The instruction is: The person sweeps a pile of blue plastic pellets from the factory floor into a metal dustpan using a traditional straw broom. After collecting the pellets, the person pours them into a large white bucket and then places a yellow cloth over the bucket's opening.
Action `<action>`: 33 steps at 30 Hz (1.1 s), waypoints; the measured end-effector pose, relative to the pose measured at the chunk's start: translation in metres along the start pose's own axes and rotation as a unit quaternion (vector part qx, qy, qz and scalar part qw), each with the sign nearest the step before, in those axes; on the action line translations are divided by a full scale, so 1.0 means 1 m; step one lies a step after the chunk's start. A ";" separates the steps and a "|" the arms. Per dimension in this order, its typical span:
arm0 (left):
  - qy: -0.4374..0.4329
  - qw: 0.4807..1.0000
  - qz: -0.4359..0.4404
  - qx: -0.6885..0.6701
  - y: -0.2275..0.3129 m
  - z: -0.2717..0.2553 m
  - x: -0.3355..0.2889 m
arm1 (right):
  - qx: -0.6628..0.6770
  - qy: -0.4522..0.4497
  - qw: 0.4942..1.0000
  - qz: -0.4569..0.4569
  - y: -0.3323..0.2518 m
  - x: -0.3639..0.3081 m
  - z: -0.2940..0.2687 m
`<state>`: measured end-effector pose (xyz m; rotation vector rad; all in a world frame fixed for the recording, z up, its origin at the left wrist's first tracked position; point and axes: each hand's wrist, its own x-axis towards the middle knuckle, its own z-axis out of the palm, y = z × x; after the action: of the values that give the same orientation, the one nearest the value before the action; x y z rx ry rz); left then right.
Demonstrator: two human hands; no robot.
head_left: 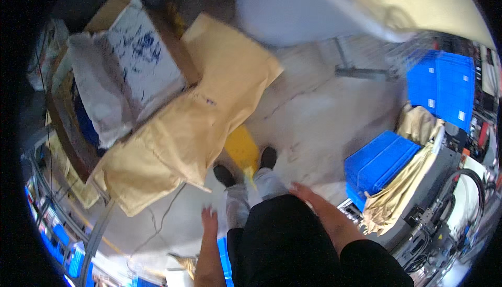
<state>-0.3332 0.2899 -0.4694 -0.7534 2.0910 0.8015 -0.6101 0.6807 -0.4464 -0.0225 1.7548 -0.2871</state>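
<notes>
My left hand (pixel 209 219) hangs low beside my left leg, slightly blurred, with its fingers a little apart and nothing seen in it. By my right thigh is my right hand (pixel 304 192), fingers loosely stretched and partly turned away, also with no object in view. Ahead of my left hand, and not touched by it, lies a large creased brown paper sack (pixel 183 138). The sack spreads along the near side of a big open cardboard box (pixel 180 59). Inside the box are white sheets (pixel 144 51) with dark blue smears.
Blue plastic crates (pixel 381 161) stand at right, with tan cloth or paper (pixel 402 190) beside them. Cables and machinery (pixel 439 219) line the right edge. A blurred pale bulky shape (pixel 308 9) fills the top. A yellow floor stripe (pixel 241 148) runs by my shoes; a thin cable (pixel 162 221) crosses the floor.
</notes>
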 end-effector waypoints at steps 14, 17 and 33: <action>0.211 0.900 0.013 -0.382 0.166 -0.297 -0.054 | 0.207 0.258 0.935 -0.127 -0.136 -0.256 -0.134; 0.180 0.893 0.085 -0.404 0.279 -0.371 -0.042 | 0.188 0.361 0.907 -0.105 -0.127 -0.281 -0.157; 0.435 0.797 0.160 -0.387 0.566 -0.501 0.150 | -0.046 0.378 0.744 -0.549 -0.378 -0.308 -0.482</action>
<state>-1.0406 0.2399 -0.1684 -1.4221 2.7281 1.8306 -1.0670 0.4544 0.0118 -1.2054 2.3757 -1.1981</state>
